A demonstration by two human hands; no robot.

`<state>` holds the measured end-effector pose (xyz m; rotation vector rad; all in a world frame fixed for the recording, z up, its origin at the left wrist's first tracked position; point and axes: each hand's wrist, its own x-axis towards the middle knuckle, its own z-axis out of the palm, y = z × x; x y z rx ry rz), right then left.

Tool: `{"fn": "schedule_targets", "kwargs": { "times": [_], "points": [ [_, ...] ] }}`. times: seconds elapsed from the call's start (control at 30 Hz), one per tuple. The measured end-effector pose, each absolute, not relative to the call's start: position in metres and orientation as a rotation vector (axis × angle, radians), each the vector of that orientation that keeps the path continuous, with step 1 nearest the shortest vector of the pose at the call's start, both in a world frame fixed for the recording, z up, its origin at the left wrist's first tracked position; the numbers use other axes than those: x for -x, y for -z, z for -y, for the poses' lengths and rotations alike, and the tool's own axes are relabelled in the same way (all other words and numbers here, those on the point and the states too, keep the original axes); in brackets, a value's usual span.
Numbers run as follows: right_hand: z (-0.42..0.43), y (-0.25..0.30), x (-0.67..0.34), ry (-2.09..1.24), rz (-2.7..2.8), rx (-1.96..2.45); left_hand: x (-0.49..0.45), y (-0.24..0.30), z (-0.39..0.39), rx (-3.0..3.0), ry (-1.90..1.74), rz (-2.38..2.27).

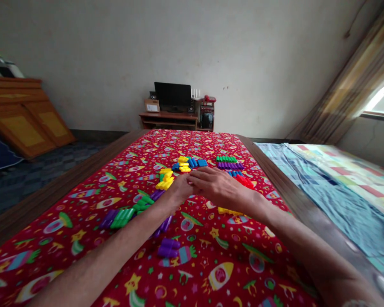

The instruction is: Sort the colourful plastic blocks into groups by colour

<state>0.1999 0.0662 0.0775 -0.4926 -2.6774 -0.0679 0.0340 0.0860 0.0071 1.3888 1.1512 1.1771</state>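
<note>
My left hand [181, 188] and my right hand [215, 184] meet above the middle of the table, their fingertips touching. Both look closed, with bent fingers; whatever they hold between them is hidden by the right hand's back. Just beyond and left lie yellow plastic blocks [165, 181], made of joined tubes. Farther off are more yellow blocks [184, 166] and blue blocks [202, 163]. Under and beside my left forearm are green blocks [123, 218] and purple blocks [169, 248]. Right of my right hand, red blocks [245, 181] and yellow blocks [230, 211] are partly covered.
A red patterned cloth [217, 260] covers the wooden table [289, 183]. Rows of green blocks [226, 159] and purple blocks [230, 166] lie at the far right. Beyond stands a desk with a monitor [173, 94]. A bed [333, 192] is right, a cabinet [27, 119] left.
</note>
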Motion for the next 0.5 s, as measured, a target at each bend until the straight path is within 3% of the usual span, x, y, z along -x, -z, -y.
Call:
{"fn": "schedule_targets", "kwargs": {
  "times": [0.27,0.5],
  "points": [
    [-0.095,-0.076,-0.224,0.079,2.623,0.64,-0.03,-0.031,-0.07,-1.406,-1.171,-1.024],
    [-0.175,-0.062,-0.328,-0.161,2.484,1.263,0.023,-0.035,-0.096,-2.383,-1.125,-1.549]
  ]
}}
